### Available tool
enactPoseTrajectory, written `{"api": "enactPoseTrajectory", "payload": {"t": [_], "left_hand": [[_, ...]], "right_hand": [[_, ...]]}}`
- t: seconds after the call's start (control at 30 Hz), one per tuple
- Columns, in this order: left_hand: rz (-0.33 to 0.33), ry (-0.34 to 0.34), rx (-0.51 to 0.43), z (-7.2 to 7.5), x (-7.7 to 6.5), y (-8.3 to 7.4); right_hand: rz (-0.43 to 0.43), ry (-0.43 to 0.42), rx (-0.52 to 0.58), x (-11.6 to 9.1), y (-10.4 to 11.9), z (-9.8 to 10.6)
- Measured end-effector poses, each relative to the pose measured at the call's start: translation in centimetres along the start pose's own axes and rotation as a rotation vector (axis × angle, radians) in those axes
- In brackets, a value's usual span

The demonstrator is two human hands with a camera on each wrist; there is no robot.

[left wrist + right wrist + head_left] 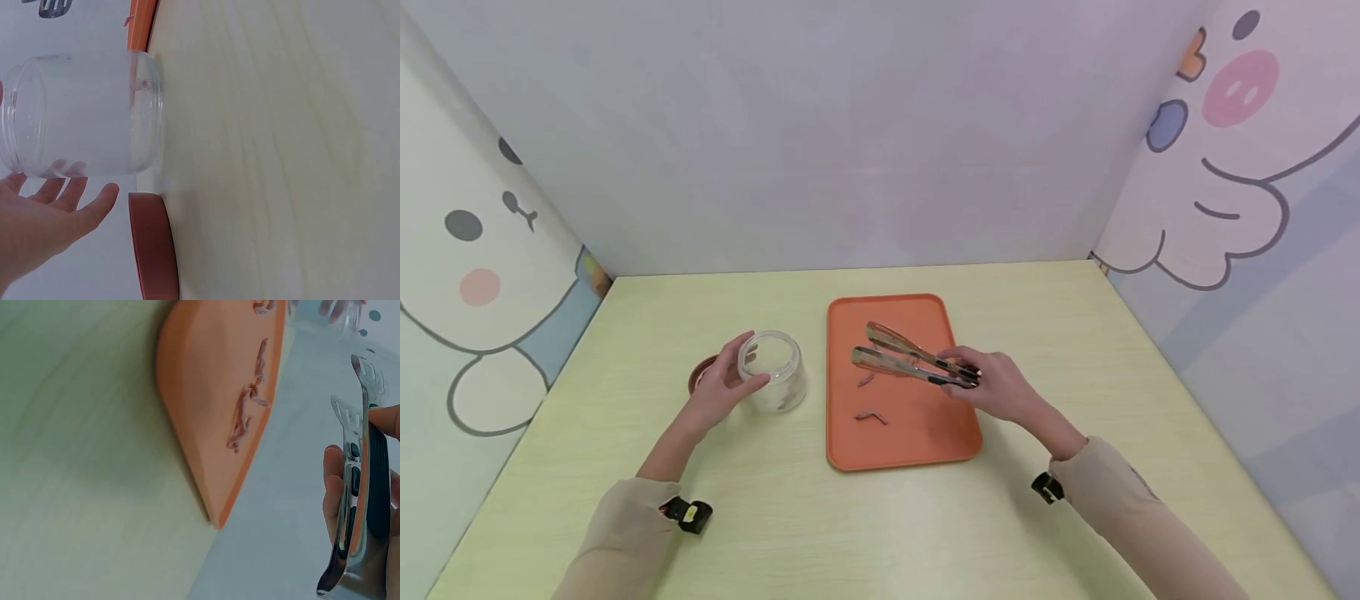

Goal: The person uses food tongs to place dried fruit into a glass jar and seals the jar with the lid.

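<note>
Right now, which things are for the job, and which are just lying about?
For the job, it seems:
tongs, held
clear jar, held
orange tray
pinkish strips on it

Just about:
brown lid, unheld, maybe the jar's
wall cartoons, decoration

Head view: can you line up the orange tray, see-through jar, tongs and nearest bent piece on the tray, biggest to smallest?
1. Orange tray
2. See-through jar and tongs, unranked: the tongs look longer, the jar wider
3. Bent piece
</note>
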State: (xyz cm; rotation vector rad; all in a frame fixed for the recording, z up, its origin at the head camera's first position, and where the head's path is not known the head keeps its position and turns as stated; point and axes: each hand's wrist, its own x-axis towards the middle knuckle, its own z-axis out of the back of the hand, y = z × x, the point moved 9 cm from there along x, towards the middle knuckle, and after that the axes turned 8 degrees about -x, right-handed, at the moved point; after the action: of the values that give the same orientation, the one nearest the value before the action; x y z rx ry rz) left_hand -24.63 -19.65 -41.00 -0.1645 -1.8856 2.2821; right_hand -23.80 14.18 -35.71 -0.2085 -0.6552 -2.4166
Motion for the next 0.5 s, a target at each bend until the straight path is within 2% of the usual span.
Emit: {"api": "enactPoseTrajectory", "payload": {"t": [0.27, 0.5], "left_hand": [[-0.001, 0.003, 0.006, -0.1, -0.1, -0.1], [-0.001, -0.001, 0.005, 0.0, -0.2, -0.2]], "right_hand": [[0.054, 0.061, 0.038, -2.4, -0.5, -1.0], [0.091, 0.111, -0.016, -4.0, -0.4, -1.8]]}}
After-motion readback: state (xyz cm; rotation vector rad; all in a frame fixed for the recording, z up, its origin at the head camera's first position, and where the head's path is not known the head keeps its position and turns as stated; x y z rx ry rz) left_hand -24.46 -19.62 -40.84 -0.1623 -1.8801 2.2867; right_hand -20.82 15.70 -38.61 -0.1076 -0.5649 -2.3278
